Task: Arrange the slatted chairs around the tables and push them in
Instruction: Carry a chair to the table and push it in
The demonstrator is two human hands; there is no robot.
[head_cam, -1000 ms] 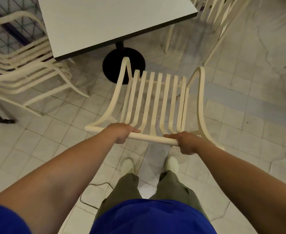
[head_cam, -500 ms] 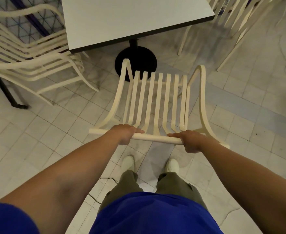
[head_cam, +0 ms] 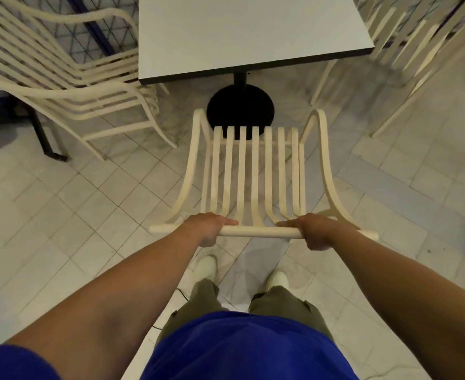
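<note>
Pushing-in step: left grip (head_cam: 209, 229) and right grip (head_cam: 317, 232) are both curling tight round the chair (head_cam: 241, 174) at its top rail (head_cam: 258, 232). The tabletop (head_cam: 239, 37) is sitting just ahead, so the next move is probably needing a straight forward push.

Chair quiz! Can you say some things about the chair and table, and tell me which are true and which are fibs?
1. The left hand and right hand both hold the chair's top rail. True.
2. The chair is tucked under the table. False: it stands in front of the table, not yet under it.
3. The table stands on a round black base. True.
4. The chair is red. False: it is cream.
</note>
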